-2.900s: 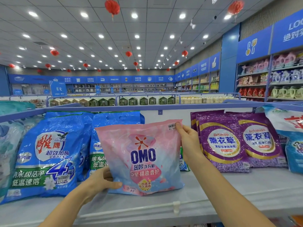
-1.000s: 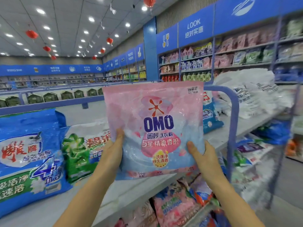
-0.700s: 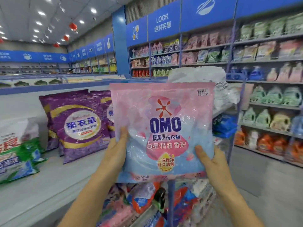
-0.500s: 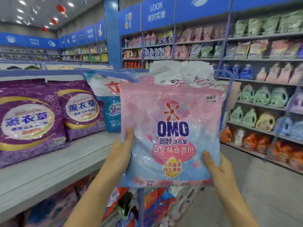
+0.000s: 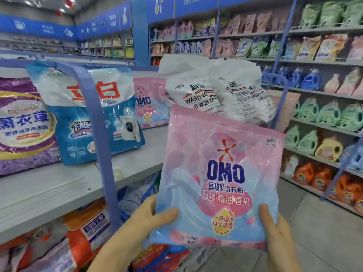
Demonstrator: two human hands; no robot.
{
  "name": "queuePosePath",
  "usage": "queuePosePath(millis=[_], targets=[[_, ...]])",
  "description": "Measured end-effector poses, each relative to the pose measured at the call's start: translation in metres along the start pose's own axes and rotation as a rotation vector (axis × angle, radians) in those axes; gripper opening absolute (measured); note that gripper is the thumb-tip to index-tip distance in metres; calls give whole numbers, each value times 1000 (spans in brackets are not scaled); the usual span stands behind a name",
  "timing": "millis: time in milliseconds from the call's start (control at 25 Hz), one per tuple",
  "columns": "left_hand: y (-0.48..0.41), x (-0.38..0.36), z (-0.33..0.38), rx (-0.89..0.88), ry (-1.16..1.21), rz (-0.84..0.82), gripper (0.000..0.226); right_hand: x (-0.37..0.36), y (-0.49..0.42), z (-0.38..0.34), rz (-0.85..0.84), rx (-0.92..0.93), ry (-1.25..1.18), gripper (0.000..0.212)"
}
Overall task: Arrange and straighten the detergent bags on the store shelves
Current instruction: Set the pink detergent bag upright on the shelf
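OMO bag (image 5: 220, 173), one of two, gripped by left hand (image 5: 149, 218) and right hand (image 5: 275, 230); seemingly two white bags (image 5: 192, 89) behind.

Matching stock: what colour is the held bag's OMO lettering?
Dark blue on the OMO bag, head view.

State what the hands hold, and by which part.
The pink OMO detergent bag: left hand grips its lower left corner, right hand its lower right corner.

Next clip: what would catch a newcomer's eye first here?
The pink OMO bag fills the foreground, gripped at its bottom corners by the left hand and right hand. Behind it on the shelf, a second OMO bag stands between a blue-and-white bag and leaning white washing-powder bags.
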State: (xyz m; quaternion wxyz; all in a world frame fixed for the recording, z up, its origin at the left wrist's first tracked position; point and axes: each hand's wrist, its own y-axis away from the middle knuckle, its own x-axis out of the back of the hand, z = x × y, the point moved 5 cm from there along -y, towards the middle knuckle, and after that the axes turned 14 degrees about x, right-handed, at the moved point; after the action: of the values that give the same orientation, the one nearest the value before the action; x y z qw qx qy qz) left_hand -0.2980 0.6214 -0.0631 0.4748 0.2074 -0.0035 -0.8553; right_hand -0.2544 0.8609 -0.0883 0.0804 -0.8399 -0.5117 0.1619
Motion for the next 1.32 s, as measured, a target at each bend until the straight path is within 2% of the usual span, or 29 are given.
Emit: queuePosePath(millis=[40,200,240,320,400,520,640,720,760,800,960,1040,1240,1320], targets=[[-8,3,-3,-2,-19,41,78,0,-10,5,3,-18,41,92],[-59,11,17,-110,-202,222,92,-14,-82,25,-96,-10,34,90],[-70,14,26,-133,-197,283,89,-21,-100,28,-128,8,23,93],[-93,20,43,-139,-139,390,61,-36,-139,32,-185,53,-2,94],[-110,29,59,-121,-96,481,41,-57,-174,32,-256,84,-32,72],[-124,46,90,-199,-162,662,50,-98,-224,30,-397,116,-65,43],[-138,65,127,-280,-212,863,19,-146,-274,29,-540,147,-89,16],[-146,72,152,-320,-254,980,13,-178,-299,28,-645,167,-71,29],[-152,80,160,-329,-271,1035,15,-192,-308,30,-694,163,-49,38],[-157,84,166,-319,-258,1090,18,-206,-318,30,-740,158,-46,39],[-177,111,174,-241,-163,1280,39,-235,-343,32,-896,131,22,19],[-183,114,173,-258,-85,1350,40,-240,-347,32,-959,152,21,15],[-191,98,176,-313,-54,1597,35,-257,-354,28,-1040,107,-17,17],[-195,95,183,-340,-77,1669,39,-271,-360,24,-959,100,-2,17]])
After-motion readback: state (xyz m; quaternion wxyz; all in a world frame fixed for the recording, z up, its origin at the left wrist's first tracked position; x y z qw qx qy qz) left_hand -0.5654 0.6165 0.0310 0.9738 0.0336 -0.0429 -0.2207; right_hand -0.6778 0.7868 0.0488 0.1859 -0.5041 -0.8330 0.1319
